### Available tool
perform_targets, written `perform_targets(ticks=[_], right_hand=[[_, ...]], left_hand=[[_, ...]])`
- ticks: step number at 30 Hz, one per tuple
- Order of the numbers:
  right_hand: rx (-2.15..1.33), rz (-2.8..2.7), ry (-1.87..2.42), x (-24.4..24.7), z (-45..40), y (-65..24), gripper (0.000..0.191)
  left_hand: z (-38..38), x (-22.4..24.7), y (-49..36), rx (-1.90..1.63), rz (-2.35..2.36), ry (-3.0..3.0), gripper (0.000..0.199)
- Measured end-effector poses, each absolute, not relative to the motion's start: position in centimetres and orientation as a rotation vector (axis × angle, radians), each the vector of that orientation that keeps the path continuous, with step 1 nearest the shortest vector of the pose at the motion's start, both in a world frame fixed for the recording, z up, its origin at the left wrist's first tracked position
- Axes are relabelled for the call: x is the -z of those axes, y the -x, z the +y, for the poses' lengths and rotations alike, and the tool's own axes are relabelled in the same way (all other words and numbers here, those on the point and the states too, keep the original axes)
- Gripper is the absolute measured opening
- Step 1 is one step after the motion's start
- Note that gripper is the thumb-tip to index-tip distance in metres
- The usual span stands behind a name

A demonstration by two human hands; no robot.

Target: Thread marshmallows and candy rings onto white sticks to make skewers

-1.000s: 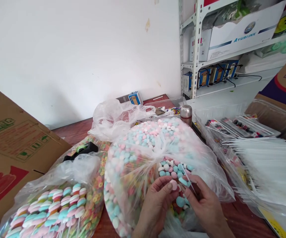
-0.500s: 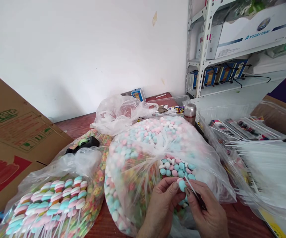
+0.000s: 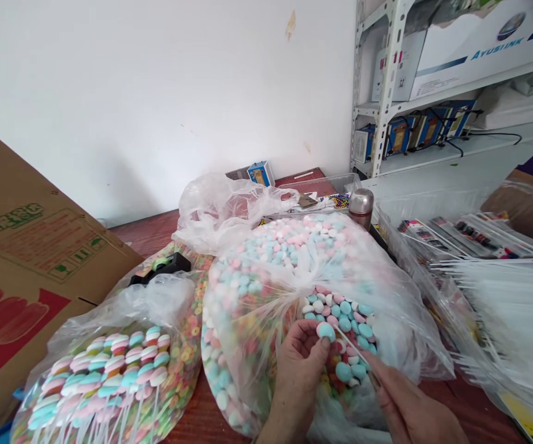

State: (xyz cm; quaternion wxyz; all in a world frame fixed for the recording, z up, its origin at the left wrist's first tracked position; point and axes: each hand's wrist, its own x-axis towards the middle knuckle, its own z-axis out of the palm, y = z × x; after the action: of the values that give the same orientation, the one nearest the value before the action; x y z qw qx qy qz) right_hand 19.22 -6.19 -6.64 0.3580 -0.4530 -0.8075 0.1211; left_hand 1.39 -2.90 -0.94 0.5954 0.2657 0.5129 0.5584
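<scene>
My left hand [image 3: 300, 364] pinches a pale blue and white candy disc [image 3: 326, 331] between thumb and fingers. My right hand [image 3: 409, 402] is at the lower right and grips a thin white stick [image 3: 354, 348], whose tip points at that disc. Both hands are at the mouth of a large clear plastic bag [image 3: 266, 296] full of pink, blue and white candy discs [image 3: 345, 327]. To the left lies a bag of striped candy lollipops [image 3: 104, 376] on sticks, with ring-shaped cereal around them.
A bundle of white sticks [image 3: 511, 308] lies in plastic at the right, beside a tray of printed packets [image 3: 470, 237]. A steel flask [image 3: 361, 208], a black tape dispenser [image 3: 162, 265], a cardboard box flap [image 3: 39, 246] and a white metal shelf [image 3: 377, 92] surround the wooden table [image 3: 141, 233].
My left hand has lifted the disc higher, and my right hand has shifted down and to the right with the stick. The whole view has drifted slightly.
</scene>
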Motion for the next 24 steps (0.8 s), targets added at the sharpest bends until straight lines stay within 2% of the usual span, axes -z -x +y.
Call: perform_targets(ticks=[3,11,24], right_hand=[[-0.265,-2.226,1.192,6.9,-7.0,-20.0,0.059],[-0.161,-2.358,1.260,6.8,-7.2,-19.8,0.044],[-0.273,-2.310,1.415,7.5,-8.0,-18.6,0.043]], left_hand=[[-2.8,1.3,-1.1,-1.287,1.218,-0.687,0.032],[-2.9,1.7,-1.0,-1.279,1.256,-0.792,0.028],[-3.6,2.5,-1.9,-1.291,1.341,-1.018,0.016]])
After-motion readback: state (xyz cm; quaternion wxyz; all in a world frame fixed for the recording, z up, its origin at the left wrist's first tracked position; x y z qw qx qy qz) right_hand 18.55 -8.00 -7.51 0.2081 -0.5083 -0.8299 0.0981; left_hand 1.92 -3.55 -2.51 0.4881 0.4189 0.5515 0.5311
